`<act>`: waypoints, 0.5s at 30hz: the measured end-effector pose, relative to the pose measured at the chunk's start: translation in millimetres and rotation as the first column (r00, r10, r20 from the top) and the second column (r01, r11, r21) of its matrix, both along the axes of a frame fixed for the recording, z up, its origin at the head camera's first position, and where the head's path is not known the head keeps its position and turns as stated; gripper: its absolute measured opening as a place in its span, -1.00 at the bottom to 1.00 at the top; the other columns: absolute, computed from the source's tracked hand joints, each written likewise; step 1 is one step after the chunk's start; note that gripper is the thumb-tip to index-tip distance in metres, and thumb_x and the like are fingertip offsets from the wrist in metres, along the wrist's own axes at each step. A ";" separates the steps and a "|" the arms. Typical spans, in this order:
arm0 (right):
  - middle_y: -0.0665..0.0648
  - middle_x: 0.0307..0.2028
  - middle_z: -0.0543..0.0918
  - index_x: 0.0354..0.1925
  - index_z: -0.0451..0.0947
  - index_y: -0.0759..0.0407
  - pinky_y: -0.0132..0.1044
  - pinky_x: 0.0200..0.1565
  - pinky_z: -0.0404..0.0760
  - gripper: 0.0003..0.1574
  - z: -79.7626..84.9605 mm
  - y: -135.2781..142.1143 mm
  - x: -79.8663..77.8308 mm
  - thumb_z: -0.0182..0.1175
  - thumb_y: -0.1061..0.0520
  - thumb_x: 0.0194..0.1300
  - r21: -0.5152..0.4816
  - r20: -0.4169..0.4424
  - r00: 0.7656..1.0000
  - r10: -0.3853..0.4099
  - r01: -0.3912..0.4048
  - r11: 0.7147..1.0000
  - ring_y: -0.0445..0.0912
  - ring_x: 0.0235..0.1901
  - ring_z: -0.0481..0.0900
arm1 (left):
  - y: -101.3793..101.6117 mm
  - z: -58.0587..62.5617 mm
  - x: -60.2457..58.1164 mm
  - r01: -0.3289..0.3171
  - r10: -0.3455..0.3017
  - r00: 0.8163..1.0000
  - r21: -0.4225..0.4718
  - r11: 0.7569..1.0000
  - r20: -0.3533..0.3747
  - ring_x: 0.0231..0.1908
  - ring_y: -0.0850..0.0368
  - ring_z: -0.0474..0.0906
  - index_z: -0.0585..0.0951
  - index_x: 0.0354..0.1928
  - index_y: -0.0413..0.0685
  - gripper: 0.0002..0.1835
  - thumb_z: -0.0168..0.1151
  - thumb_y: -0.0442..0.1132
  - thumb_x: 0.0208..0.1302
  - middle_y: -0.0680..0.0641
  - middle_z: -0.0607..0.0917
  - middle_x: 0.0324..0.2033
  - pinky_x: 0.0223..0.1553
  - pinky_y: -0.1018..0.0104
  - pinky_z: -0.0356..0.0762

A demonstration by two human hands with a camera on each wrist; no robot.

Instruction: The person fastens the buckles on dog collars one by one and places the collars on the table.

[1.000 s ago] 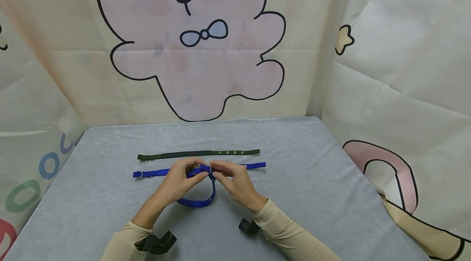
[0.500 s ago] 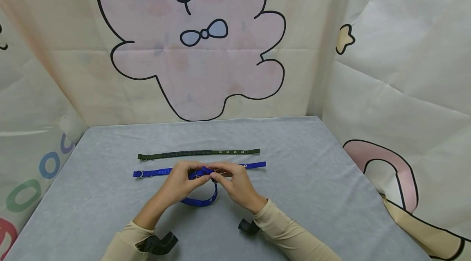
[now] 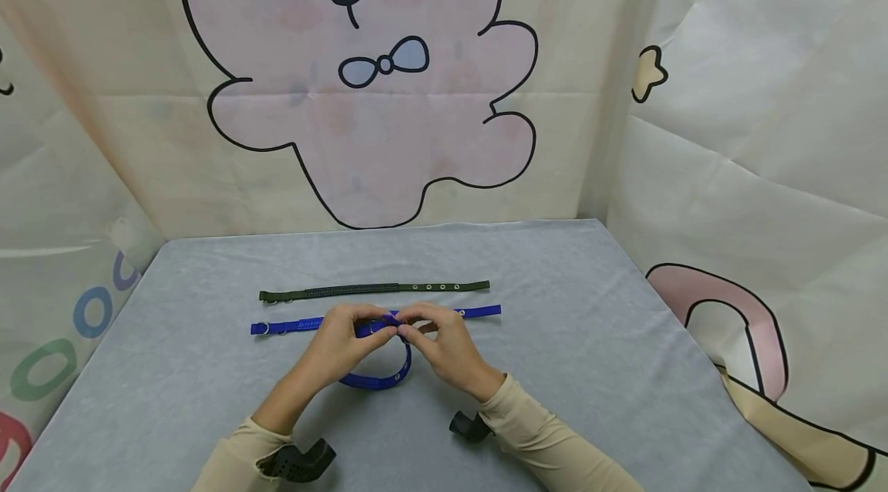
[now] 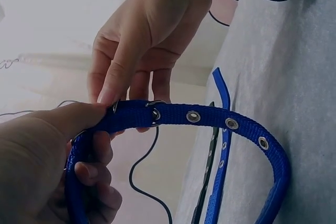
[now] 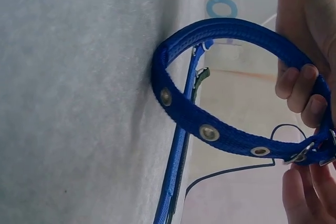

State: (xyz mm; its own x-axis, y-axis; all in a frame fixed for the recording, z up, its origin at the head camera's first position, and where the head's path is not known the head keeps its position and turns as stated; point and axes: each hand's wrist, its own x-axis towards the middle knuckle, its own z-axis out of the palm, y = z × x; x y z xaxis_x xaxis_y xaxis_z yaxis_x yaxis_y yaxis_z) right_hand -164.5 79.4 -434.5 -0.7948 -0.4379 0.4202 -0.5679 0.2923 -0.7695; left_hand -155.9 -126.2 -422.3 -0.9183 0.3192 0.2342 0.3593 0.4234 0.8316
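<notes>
A blue pet collar with metal eyelets is bent into a loop, its lower curve hanging near the tabletop. My left hand curls its fingers around the collar's buckle side, thumb pressed on the strap. Facing it, my right hand pinches the strap end by the buckle between thumb and fingers. The metal buckle shows at the joined part in the right wrist view, with the strap running through it. In the head view, the fingertips hide most of this joint.
A second blue collar lies stretched flat just behind the hands, partly covered by them. Beyond it, a dark green collar lies parallel. Grey cloth covers the table, and printed curtains enclose its back and sides.
The collar loop has shifted slightly to the right. The strap end at the buckle, which stood up between the fingertips, is now lower and more covered by them. The flat collars have not moved.
</notes>
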 end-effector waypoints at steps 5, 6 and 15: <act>0.14 -0.01 0.70 0.11 0.65 0.13 -0.29 -0.07 0.70 -0.70 1.3 1.7 -0.1 0.22 0.18 0.45 -0.005 0.049 0.998 0.038 -0.038 0.999 -0.03 -0.02 0.66 | 1.2 0.9 0.9 -0.001 0.001 1.000 -0.015 1.000 -0.006 -0.35 0.24 0.63 0.78 -0.09 -0.15 -0.80 0.32 -0.21 0.38 -0.10 0.82 -0.19 -0.36 0.43 0.60; 0.15 0.01 0.69 0.15 0.63 0.14 -0.29 -0.06 0.70 -0.67 1.8 2.1 -0.1 0.21 0.18 0.45 0.000 0.058 0.997 0.050 -0.050 0.999 -0.03 -0.01 0.65 | 1.6 1.2 1.2 -0.009 0.009 1.000 -0.021 1.000 -0.008 -0.34 0.25 0.62 0.78 -0.10 -0.14 -0.81 0.30 -0.21 0.39 -0.09 0.82 -0.19 -0.34 0.43 0.59; 0.19 0.06 0.64 0.20 0.60 0.22 -0.26 -0.06 0.70 -0.61 5.1 4.7 -2.8 0.21 0.24 0.44 0.020 0.120 0.986 0.117 -0.120 0.993 -0.09 -0.05 0.60 | 5.5 2.5 1.8 -0.058 0.058 0.998 -0.035 0.998 -0.009 -0.40 0.27 0.57 0.80 -0.21 -0.09 -0.82 0.31 -0.16 0.39 -0.03 0.81 -0.28 -0.37 0.38 0.55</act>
State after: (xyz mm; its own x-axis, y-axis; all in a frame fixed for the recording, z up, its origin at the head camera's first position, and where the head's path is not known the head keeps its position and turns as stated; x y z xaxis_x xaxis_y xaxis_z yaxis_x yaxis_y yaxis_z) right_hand -167.3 84.1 -429.4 -0.7801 -0.5418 0.3129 -0.5049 0.2499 -0.8262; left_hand -154.1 -120.7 -419.8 -0.9336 0.2734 0.2316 0.3401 0.4728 0.8129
